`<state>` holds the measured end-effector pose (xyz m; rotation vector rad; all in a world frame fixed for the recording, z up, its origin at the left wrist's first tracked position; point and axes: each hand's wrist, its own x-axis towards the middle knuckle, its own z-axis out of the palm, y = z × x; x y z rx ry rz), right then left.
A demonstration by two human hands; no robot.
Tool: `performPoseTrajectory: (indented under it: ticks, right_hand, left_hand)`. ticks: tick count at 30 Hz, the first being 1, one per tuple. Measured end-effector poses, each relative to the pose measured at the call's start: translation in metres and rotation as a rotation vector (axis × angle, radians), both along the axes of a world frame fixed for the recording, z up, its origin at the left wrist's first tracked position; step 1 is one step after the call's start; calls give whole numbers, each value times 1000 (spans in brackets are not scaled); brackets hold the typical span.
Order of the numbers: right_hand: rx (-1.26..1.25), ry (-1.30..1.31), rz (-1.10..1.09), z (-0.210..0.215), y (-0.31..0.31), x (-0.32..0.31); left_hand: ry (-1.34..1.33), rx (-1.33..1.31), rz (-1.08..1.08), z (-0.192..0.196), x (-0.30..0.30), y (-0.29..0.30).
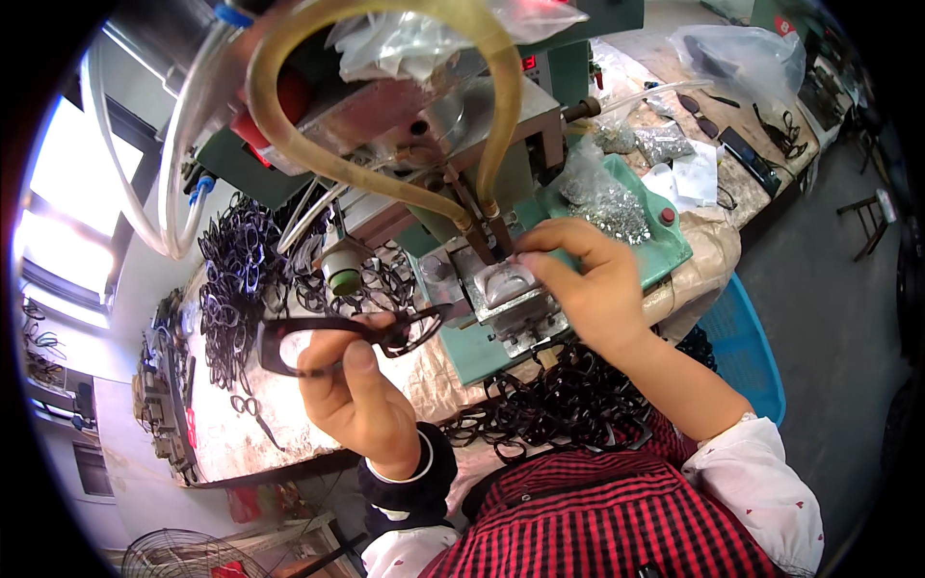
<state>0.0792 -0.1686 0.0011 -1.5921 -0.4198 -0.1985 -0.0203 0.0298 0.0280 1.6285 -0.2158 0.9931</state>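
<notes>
Left hand closed around a black glasses frame — thumb on top, fingers curled beneath, frame held level above the worktop, just left of the machine. Right hand nearly closed, fingertips pinched at the metal clamp block beneath two yellowish hoses; whether it grips a small part cannot be told. Pile of black frames lies below the block — near the person's checked shirt.

A small red-lit display is glowing at upper centre; clear plastic bags of small parts are lying at the upper right.
</notes>
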Motion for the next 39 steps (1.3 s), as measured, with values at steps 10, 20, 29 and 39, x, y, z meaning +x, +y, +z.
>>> performPoseTrajectory:
  ticks: [10, 20, 29, 39]
  right_hand:
    - [487, 161, 146, -9, 24, -10]
    - [-139, 23, 252, 29, -24, -19]
    - [-318, 30, -333, -70, -111, 39]
    - [-835, -371, -379, -89, -80, 41]
  left_hand:
    - [-122, -47, 16, 28, 27, -11]
    - [-121, 704, -133, -4, 10, -35]
    - [-86, 902, -173, -17, 24, -42]
    - [69, 696, -65, -40, -11, -58]
